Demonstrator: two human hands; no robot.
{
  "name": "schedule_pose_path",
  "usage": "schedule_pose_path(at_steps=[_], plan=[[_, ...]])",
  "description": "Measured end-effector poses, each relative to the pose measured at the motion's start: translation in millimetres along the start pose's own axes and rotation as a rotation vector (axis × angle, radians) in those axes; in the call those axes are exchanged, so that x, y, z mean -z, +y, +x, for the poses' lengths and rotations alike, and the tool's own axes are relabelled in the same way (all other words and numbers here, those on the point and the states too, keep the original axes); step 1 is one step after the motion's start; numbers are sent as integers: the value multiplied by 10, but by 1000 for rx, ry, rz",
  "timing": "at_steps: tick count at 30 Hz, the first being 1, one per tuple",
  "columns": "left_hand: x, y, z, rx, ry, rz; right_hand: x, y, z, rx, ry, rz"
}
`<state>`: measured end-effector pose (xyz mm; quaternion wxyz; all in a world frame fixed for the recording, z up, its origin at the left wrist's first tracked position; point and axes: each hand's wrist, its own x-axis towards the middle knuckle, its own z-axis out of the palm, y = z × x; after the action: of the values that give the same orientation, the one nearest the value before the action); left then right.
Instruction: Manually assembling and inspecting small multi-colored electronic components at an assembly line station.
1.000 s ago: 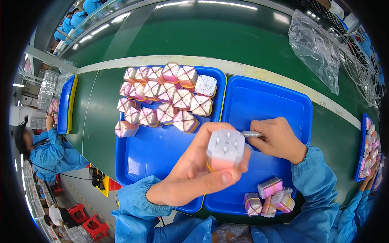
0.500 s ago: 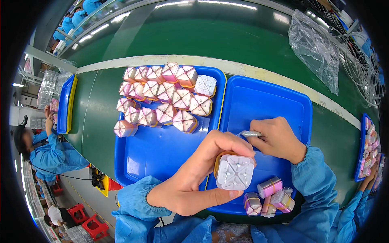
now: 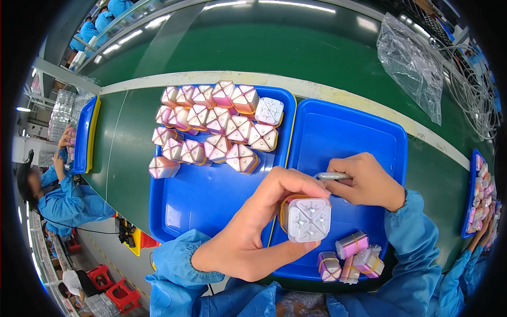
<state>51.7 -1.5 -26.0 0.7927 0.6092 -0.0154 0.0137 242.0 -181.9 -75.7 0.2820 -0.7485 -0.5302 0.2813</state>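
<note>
My left hand (image 3: 248, 235) is closed around a squarish block (image 3: 310, 220) with a clear-white plastic cap. The cap, turned up toward me, carries an X-shaped pattern and several small upright pins; a yellow-orange band shows at the block's side. Pinched in my right hand (image 3: 368, 179) is a slim silvery tool (image 3: 332, 176), its tip close to my left fingers. Which kind of tool it is, I cannot tell. Rows of similar pink-and-white blocks (image 3: 216, 120) stand in the left blue tray (image 3: 185, 211); one (image 3: 269, 111) at the back right has a whiter cap.
The right blue tray (image 3: 343, 124) holds several banded pink blocks (image 3: 359, 255) at its near edge. A clear plastic bag (image 3: 409, 68) and grey cables (image 3: 470, 100) lie far right. Another person (image 3: 68, 193) works at the left; another blue tray (image 3: 476, 195) of blocks stands at the right.
The block in my left hand has tilted and risen slightly, so its pins show more. My right hand has shifted a little to the right with the tool. The person at left has moved their hands.
</note>
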Motion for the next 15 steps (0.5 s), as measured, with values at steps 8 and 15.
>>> schedule_pose_path(at_steps=[8,15], plan=[[12,3,-19,32,-9,44,187,-366,-225,-64,-650,148],[-3,118,-136,-2,75,86,64,-472,-272,0,-923,132]])
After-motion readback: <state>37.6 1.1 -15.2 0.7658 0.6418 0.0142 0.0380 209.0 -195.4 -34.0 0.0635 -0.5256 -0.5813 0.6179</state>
